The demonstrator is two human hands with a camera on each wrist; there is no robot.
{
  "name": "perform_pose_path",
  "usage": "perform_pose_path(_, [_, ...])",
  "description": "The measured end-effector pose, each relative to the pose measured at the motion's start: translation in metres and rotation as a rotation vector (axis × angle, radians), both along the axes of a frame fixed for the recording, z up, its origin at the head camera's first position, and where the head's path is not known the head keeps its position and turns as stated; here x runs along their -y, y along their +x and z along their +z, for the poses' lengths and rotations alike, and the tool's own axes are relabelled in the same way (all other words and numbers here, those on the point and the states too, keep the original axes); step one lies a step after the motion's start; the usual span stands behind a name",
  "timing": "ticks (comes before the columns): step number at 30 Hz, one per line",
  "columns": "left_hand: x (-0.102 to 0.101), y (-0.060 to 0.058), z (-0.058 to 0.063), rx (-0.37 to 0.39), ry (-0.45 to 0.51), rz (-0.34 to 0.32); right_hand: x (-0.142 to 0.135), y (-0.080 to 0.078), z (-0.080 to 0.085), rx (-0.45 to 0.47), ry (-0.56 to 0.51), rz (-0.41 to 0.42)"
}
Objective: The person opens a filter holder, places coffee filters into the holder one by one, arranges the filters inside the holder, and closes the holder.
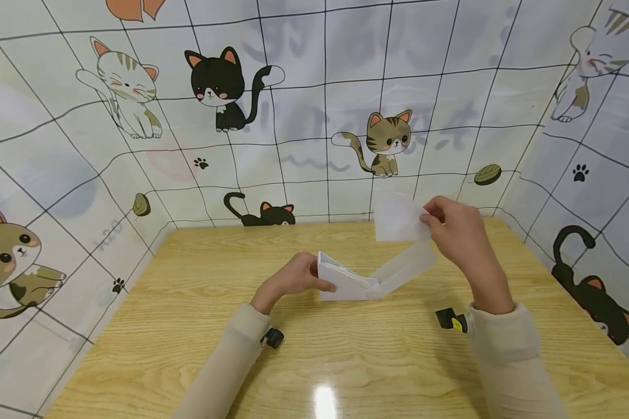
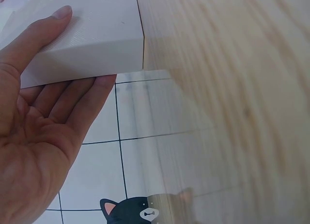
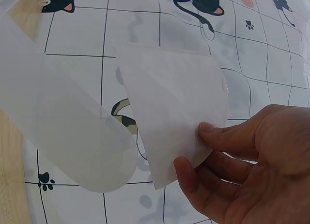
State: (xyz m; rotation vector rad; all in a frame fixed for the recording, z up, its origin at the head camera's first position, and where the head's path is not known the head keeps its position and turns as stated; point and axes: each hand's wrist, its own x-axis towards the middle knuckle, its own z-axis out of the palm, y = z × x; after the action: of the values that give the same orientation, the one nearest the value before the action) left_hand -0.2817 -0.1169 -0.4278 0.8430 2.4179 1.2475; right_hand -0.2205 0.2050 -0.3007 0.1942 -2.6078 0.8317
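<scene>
My left hand (image 1: pixel 296 274) grips the left end of a small white box (image 1: pixel 342 286), thumb on the near side. In the left wrist view its fingers reach under the box (image 2: pixel 104 32). A long translucent white flap (image 1: pixel 407 269) with a rounded end slants up and right from the box. Thin pale edges show inside the box's open top. Above the flap, my right hand (image 1: pixel 458 231) pinches a flat white square sachet (image 1: pixel 399 220) at its right edge. The right wrist view shows the sachet (image 3: pixel 169 95) between thumb and fingers, with a crimped upper edge.
The box is over a light wood-grain table (image 1: pixel 199 343). Behind and beside the table hangs a white gridded cloth (image 1: pixel 304 145) printed with cartoon cats. Small black devices, one (image 1: pixel 274 337) at the left cuff and another (image 1: pixel 445 318) at the right, are worn on the wrists.
</scene>
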Motion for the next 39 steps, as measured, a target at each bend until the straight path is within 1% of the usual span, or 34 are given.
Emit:
perform_pose_path(6, [0.0, -0.001, 0.0, -0.007, 0.003, -0.003, 0.007, 0.0, -0.003, 0.001, 0.036, 0.06])
perform_pose_path(14, [0.001, -0.002, -0.001, -0.01, 0.007, -0.013, 0.019, 0.0, -0.005, 0.025, 0.064, 0.103])
perform_pose_path(20, [0.001, -0.001, -0.001, -0.021, -0.003, -0.007, 0.027, -0.001, -0.009, -0.02, 0.093, 0.152])
perform_pose_path(23, [0.002, -0.002, -0.002, -0.02, 0.001, -0.006, 0.03, -0.001, -0.012, -0.034, 0.11, 0.165])
perform_pose_path(31, [0.002, -0.002, -0.003, -0.012, 0.004, -0.012, 0.038, -0.001, -0.017, 0.002, 0.109, 0.204])
perform_pose_path(39, [0.002, -0.001, -0.001, -0.022, 0.009, -0.015, 0.046, -0.004, -0.023, -0.029, 0.124, 0.23])
